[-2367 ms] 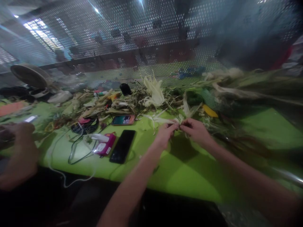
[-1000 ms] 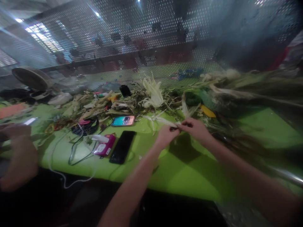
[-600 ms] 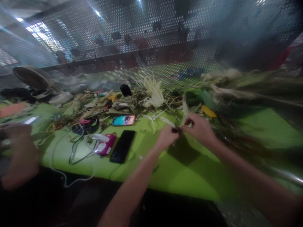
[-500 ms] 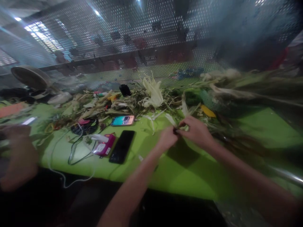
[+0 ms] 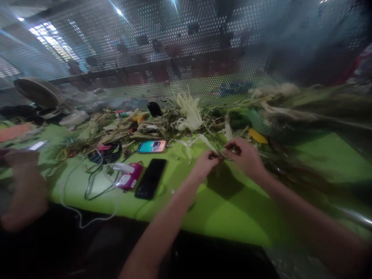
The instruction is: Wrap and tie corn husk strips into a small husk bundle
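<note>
My left hand (image 5: 205, 164) is closed in a pinch over the green table (image 5: 203, 213). A pale corn husk strip (image 5: 208, 143) sticks out up and to the left from its fingers. My right hand (image 5: 245, 157) is right beside it, thumb and fingers pinched together at the same small piece; the part between the fingertips is blurred and partly hidden. Another upright husk piece (image 5: 228, 127) stands just behind my right hand. Beyond the hands, a pale corn husk bunch (image 5: 188, 114), spread like a flower, rests among dry scraps.
To the left lie a black phone (image 5: 151, 179), a lit phone (image 5: 151, 146) and a magenta power adapter (image 5: 128, 176) with cables. Husk scraps (image 5: 116, 133) line the back below a perforated metal screen (image 5: 139, 50). Another person's arm (image 5: 26, 186) is at far left.
My hands have shifted slightly apart, and the right hand has turned and lifted a little. The pale strip between them now shows longer, reaching up and left.
</note>
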### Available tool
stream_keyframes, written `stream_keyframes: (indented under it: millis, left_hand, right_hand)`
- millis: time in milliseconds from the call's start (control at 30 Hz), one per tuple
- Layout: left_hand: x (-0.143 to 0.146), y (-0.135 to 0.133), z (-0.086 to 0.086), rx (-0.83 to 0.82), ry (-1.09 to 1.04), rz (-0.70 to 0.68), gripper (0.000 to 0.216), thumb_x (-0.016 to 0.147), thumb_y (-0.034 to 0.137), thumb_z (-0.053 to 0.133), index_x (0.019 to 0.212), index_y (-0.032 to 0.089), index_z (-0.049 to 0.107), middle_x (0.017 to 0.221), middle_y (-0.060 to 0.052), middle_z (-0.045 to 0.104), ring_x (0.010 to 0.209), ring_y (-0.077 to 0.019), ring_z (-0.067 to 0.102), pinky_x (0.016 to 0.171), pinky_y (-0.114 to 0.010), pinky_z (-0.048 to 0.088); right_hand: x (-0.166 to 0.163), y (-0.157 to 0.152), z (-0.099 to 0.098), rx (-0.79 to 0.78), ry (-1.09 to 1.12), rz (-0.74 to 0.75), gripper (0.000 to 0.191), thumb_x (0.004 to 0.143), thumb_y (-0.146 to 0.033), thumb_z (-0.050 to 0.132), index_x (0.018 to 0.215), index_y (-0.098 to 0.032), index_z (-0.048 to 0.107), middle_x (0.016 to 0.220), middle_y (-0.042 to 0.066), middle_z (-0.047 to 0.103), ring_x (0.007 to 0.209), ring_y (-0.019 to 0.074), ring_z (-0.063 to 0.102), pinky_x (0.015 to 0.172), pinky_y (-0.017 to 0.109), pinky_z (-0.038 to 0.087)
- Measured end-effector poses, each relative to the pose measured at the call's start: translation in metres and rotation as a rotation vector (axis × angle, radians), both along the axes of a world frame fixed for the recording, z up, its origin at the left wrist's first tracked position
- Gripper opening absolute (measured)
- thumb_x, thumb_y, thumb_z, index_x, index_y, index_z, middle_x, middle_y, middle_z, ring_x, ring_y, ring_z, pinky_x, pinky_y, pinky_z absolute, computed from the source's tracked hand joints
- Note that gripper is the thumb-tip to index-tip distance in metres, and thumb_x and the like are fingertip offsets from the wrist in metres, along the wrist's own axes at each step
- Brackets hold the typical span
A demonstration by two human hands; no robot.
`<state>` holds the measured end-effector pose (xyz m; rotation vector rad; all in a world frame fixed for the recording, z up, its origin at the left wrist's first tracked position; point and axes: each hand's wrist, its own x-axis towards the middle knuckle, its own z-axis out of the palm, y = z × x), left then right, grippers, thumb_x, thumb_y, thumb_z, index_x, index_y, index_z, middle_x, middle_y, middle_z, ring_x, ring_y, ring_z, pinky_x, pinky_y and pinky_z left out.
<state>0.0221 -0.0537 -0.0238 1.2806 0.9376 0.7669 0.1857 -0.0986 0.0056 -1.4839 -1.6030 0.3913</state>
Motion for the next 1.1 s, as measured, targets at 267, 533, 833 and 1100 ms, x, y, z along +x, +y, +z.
stream_keyframes:
  millis: [267, 533, 833, 1100]
  left_hand:
    - [-0.002, 0.004, 0.004, -0.172, -0.216, 0.125, 0.036, 0.066, 0.040, 0.080, 0.081, 0.013, 0.064, 0.055, 0.006, 0.051, 0.041, -0.0015, 0.035, 0.041, -0.018, 0.022]
    - [0.002, 0.006, 0.003, -0.204, -0.327, 0.159, 0.035, 0.060, 0.036, 0.084, 0.079, 0.014, 0.063, 0.063, 0.003, 0.060, 0.048, -0.0052, 0.049, 0.046, -0.019, 0.037]
    - [0.003, 0.004, 0.005, -0.188, -0.411, 0.211, 0.037, 0.055, 0.030, 0.085, 0.079, 0.013, 0.063, 0.070, 0.001, 0.063, 0.063, -0.0090, 0.057, 0.061, -0.021, 0.044]
    - [0.002, 0.000, 0.012, -0.160, -0.375, 0.217, 0.034, 0.059, 0.028, 0.082, 0.080, 0.014, 0.059, 0.062, 0.004, 0.058, 0.058, -0.0092, 0.056, 0.059, -0.022, 0.041]
  right_hand:
    - [-0.004, 0.001, -0.009, -0.062, 0.034, 0.180, 0.010, 0.084, -0.029, 0.066, 0.088, -0.020, 0.067, 0.085, 0.003, 0.069, 0.079, 0.0192, 0.064, 0.071, 0.031, 0.048]
    - [-0.008, -0.008, 0.002, 0.314, -0.334, 0.251, 0.013, 0.087, -0.019, 0.063, 0.096, -0.023, 0.070, 0.101, 0.006, 0.067, 0.094, 0.0220, 0.061, 0.080, 0.035, 0.046]
    - [-0.019, -0.015, -0.005, 0.390, -0.838, 0.357, 0.030, 0.086, -0.007, 0.056, 0.109, -0.022, 0.068, 0.103, 0.006, 0.071, 0.089, 0.0221, 0.057, 0.080, 0.037, 0.039]
    - [-0.022, -0.021, 0.000, 0.518, -0.757, 0.428, 0.024, 0.086, -0.006, 0.054, 0.100, -0.018, 0.069, 0.097, 0.005, 0.075, 0.086, 0.0201, 0.062, 0.080, 0.034, 0.044]
